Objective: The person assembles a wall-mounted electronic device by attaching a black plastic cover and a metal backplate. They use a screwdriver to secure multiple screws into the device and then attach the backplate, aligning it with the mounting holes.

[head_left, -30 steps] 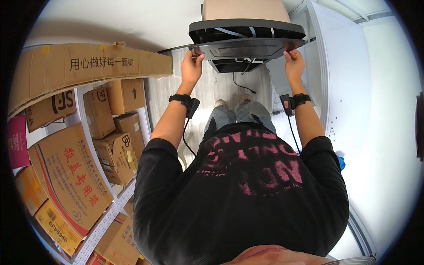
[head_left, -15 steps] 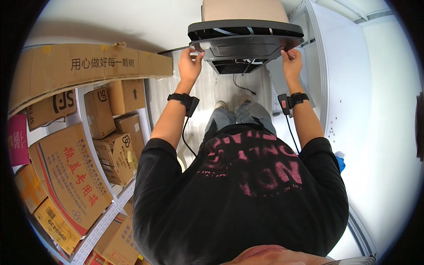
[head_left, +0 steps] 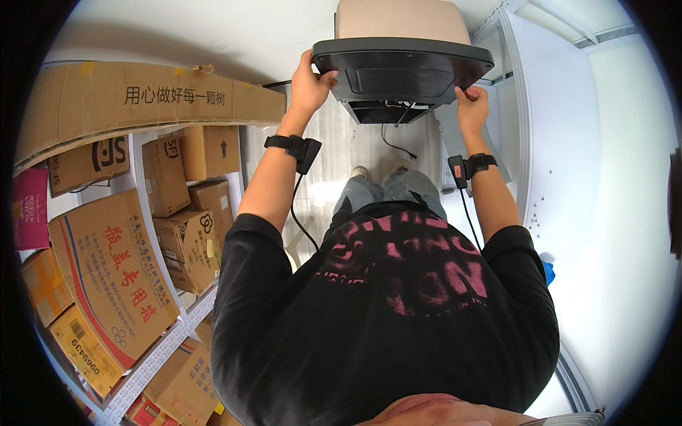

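A black rectangular panel (head_left: 401, 77) with rounded corners is tilted, its recessed face toward me. My left hand (head_left: 310, 85) is wrapped around its left end, thumb on the near face. My right hand (head_left: 472, 110) is closed in a pinch at its lower right edge. Right behind the panel stands a beige box-shaped body (head_left: 401, 20). Below it a dark open housing (head_left: 383, 112) shows loose wires, and a black power cord (head_left: 398, 145) hangs toward the floor. Whether the panel is attached to the housing is hidden.
A long cardboard box (head_left: 170, 96) lies atop the shelving at left, over several cartons (head_left: 117, 277) on a white perforated rack (head_left: 170, 334). A white shelf panel (head_left: 561, 121) stands close on my right. My feet are on the wood-look floor (head_left: 320, 170).
The panel has tilted, so its glossy upper strip no longer shows and more of its near face does. My left hand has moved up around its end; my right hand still pinches the edge.
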Action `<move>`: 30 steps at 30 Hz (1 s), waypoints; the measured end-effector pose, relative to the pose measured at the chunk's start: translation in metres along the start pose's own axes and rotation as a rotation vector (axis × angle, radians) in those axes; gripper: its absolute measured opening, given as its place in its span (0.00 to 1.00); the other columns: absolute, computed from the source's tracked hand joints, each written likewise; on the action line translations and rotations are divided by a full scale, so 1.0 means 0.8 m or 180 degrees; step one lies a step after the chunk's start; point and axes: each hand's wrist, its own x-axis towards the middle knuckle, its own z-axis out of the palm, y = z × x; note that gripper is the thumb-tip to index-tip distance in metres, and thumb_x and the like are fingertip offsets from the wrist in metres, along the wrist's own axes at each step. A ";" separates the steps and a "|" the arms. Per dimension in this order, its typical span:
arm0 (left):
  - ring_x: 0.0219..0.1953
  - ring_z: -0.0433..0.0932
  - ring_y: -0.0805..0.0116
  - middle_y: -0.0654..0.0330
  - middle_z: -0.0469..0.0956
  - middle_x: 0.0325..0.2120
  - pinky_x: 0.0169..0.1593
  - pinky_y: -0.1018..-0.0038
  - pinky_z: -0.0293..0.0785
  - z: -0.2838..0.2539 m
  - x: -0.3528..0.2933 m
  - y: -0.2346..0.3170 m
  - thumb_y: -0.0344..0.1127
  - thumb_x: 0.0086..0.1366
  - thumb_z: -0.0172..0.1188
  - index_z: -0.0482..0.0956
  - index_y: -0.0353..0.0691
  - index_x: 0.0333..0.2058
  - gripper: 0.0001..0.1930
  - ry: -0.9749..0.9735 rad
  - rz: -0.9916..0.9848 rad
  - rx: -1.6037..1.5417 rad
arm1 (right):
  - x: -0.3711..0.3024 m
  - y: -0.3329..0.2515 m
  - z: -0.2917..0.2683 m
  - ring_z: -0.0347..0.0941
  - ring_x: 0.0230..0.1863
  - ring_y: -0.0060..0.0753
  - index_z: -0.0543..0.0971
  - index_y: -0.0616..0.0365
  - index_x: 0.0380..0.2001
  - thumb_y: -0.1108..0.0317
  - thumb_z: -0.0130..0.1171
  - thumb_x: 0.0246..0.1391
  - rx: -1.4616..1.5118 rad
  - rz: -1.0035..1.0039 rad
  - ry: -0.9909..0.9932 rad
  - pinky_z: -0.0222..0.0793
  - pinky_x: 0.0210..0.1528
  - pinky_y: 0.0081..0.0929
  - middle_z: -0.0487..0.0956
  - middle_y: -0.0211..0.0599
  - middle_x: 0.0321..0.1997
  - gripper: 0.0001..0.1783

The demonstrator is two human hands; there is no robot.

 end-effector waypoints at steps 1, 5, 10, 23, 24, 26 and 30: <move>0.25 0.82 0.66 0.52 0.80 0.28 0.29 0.73 0.77 0.001 0.000 -0.001 0.21 0.55 0.62 0.61 0.34 0.51 0.26 0.0011 0.0005 -0.0015 | -0.001 -0.002 -0.002 0.76 0.32 0.31 0.72 0.64 0.34 0.68 0.69 0.44 -0.0055 0.0000 -0.0025 0.71 0.39 0.27 0.77 0.40 0.31 0.18; 0.25 0.82 0.66 0.51 0.80 0.26 0.29 0.74 0.77 0.005 -0.001 -0.004 0.22 0.56 0.62 0.62 0.36 0.51 0.26 0.0046 0.0034 0.0019 | 0.001 0.000 -0.001 0.76 0.36 0.33 0.72 0.65 0.40 0.68 0.70 0.44 -0.0078 0.0126 -0.0006 0.71 0.41 0.28 0.78 0.41 0.34 0.22; 0.25 0.82 0.67 0.51 0.80 0.25 0.29 0.74 0.77 0.008 -0.002 -0.011 0.24 0.57 0.62 0.62 0.36 0.52 0.26 0.0101 0.0036 -0.0030 | 0.031 0.009 -0.008 0.76 0.41 0.34 0.70 0.61 0.52 0.69 0.71 0.41 0.0004 -0.0035 -0.0474 0.71 0.42 0.28 0.78 0.42 0.42 0.33; 0.33 0.81 0.57 0.49 0.78 0.34 0.36 0.67 0.76 -0.009 -0.002 0.023 0.30 0.50 0.69 0.63 0.36 0.52 0.32 -0.0116 -0.0096 0.1183 | 0.052 0.003 -0.021 0.79 0.35 0.35 0.76 0.60 0.41 0.67 0.71 0.40 -0.0123 -0.0203 -0.1088 0.70 0.38 0.29 0.82 0.41 0.34 0.23; 0.38 0.78 0.56 0.49 0.76 0.38 0.40 0.65 0.73 -0.010 -0.003 0.035 0.32 0.48 0.70 0.64 0.37 0.53 0.33 0.0102 0.0348 0.1404 | 0.053 0.005 -0.020 0.79 0.34 0.36 0.76 0.61 0.41 0.67 0.71 0.40 -0.0123 -0.0289 -0.1081 0.70 0.38 0.29 0.82 0.41 0.33 0.23; 0.46 0.73 0.53 0.48 0.73 0.45 0.48 0.61 0.69 -0.005 -0.011 0.061 0.34 0.45 0.72 0.65 0.39 0.54 0.37 0.0528 0.1225 0.1830 | 0.050 0.002 -0.021 0.79 0.34 0.37 0.76 0.61 0.41 0.67 0.71 0.40 -0.0139 -0.0204 -0.1051 0.70 0.38 0.29 0.82 0.42 0.34 0.23; 0.51 0.69 0.53 0.51 0.71 0.48 0.54 0.59 0.62 0.015 -0.009 0.119 0.38 0.44 0.73 0.67 0.41 0.54 0.37 0.0559 0.2215 0.1996 | 0.047 -0.013 -0.026 0.79 0.34 0.39 0.77 0.60 0.41 0.66 0.71 0.40 -0.0173 0.0068 -0.1104 0.70 0.38 0.30 0.82 0.43 0.34 0.23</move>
